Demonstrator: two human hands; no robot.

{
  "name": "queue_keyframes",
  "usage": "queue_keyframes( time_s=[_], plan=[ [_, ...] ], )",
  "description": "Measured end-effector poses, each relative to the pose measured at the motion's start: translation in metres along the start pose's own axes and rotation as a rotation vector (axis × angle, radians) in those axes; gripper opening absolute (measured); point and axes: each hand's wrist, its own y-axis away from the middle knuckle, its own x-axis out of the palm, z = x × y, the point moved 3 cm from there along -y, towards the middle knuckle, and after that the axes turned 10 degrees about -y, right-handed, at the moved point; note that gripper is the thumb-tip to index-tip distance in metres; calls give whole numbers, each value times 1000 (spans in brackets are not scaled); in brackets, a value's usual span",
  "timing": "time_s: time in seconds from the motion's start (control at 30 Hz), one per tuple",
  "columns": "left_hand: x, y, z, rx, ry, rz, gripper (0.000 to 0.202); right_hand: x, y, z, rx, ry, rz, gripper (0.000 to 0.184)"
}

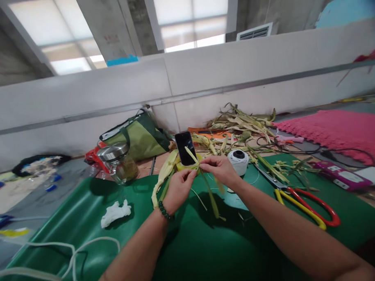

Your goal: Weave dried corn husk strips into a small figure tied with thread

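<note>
Strips of pale green corn husk [212, 201] hang between my two hands, over the middle of the green mat. My left hand [179, 186], with a dark bead bracelet at the wrist, pinches the strips from the left. From the right, my right hand [219, 169] pinches them at the same spot, fingertips close to the left ones. One strip end points up in front of a phone [185, 148] that stands propped behind the hands. A spool of white thread [238, 162] sits just beyond my right hand. My fingers partly hide where the strips meet.
Scissors [295, 198] with red and yellow handles lie at right on the green mat [123, 249]. A glass jar [119, 163], green bag [138, 136] and crumpled tissue [116, 213] are at left. Husks [239, 122] pile up behind; a white cord [73, 251] loops front left.
</note>
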Motion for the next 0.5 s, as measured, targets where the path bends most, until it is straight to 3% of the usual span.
queue_keyframes(
  time_s=[0.13, 0.2, 0.4, 0.5],
  plan=[
    [1, -4, 8, -108, 207, -68, 40, 4, 5, 4, -70, 26, 38, 14],
    [0, -5, 10, -100, 241, -97, 40, 5, 7, 8, -110, 20, 39, 12],
    [-6, 2, 3, 175, -71, -374, 31, 10, 12, 17, -130, -12, 125, 11],
    [-8, 5, -1, 221, -156, -445, 33, 10, 13, 17, -92, -42, 137, 13]
  ],
)
